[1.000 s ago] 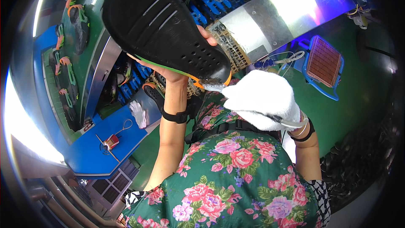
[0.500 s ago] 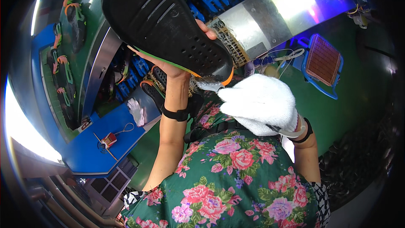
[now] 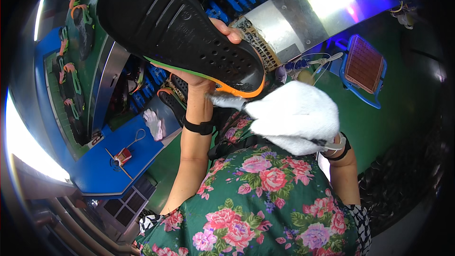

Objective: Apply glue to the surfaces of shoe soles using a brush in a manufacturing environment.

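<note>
My left hand (image 3: 201, 77) is closed around a black shoe (image 3: 175, 38), holding it up with its underside toward me. Orange and green show along the shoe's edge. Its sole has a row of long grooves and a field of small round holes, and the end nearest me looks glossy. My right hand (image 3: 294, 114) wears a white glove and is closed on a small brush (image 3: 226, 100), blurred by motion. The brush tip is just below the shoe's orange edge, close to my left wrist. The gloved fingers hide most of the handle.
A metal-edged conveyor (image 3: 303, 19) with blue racks curves across the far side. More shoes (image 3: 71, 78) lie on the left line. On a blue table (image 3: 99, 170) are a red container (image 3: 123, 156) and a pale glove (image 3: 153, 124). A blue-framed stool (image 3: 362, 66) stands at right.
The shoe has moved slightly left and tilted. The brush has come away from the sole's near end and moved left, below the orange edge.
</note>
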`<state>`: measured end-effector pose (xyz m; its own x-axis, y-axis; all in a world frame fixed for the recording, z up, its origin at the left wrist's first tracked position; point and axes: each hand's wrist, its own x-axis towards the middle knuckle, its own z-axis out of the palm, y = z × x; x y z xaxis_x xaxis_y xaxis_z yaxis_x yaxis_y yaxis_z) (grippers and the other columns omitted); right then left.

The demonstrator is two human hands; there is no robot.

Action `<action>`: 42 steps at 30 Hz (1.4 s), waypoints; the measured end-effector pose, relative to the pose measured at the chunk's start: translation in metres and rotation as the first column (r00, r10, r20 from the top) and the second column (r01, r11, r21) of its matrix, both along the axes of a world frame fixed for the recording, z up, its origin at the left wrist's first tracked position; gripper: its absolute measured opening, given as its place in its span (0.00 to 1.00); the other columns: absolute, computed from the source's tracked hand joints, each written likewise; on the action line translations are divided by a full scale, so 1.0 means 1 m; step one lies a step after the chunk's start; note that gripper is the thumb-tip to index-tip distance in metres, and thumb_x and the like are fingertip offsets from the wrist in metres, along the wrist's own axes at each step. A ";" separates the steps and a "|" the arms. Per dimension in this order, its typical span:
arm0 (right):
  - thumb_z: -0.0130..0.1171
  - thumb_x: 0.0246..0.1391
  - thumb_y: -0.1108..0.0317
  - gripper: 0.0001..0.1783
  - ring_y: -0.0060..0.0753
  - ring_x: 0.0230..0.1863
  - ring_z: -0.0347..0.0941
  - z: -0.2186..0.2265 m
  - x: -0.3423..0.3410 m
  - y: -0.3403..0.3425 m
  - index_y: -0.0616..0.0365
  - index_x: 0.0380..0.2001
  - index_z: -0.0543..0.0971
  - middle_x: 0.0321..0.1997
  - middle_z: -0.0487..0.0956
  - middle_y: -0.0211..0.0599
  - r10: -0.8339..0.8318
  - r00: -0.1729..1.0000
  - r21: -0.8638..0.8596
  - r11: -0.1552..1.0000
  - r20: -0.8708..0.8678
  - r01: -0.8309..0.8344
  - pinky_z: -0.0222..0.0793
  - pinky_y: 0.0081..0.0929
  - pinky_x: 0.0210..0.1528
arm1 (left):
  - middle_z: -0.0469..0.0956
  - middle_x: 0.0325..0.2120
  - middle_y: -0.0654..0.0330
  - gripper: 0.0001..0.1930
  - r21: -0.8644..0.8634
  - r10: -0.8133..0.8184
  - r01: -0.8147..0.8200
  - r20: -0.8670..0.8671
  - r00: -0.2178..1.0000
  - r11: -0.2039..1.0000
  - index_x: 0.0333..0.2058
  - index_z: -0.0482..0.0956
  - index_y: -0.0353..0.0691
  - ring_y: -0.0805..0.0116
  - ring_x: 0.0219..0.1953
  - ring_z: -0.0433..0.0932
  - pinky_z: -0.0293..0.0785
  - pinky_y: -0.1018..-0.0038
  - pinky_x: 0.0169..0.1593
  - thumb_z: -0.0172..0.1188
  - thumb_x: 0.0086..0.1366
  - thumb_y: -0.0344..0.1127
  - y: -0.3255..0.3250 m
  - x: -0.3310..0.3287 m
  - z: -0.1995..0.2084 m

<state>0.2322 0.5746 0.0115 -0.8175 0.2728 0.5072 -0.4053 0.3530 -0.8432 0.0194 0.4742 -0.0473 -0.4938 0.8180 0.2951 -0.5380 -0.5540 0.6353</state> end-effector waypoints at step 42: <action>0.73 0.42 0.76 0.17 0.38 0.32 0.82 -0.008 0.009 -0.005 0.54 0.40 0.87 0.38 0.86 0.38 -0.001 1.000 0.112 0.994 -0.010 0.002 0.79 0.30 0.33 | 0.77 0.41 0.52 0.33 0.040 -0.097 0.102 -0.115 0.989 0.994 0.47 0.77 0.30 0.56 0.43 0.81 0.74 0.58 0.52 0.60 0.67 0.62 -0.011 -0.001 -0.001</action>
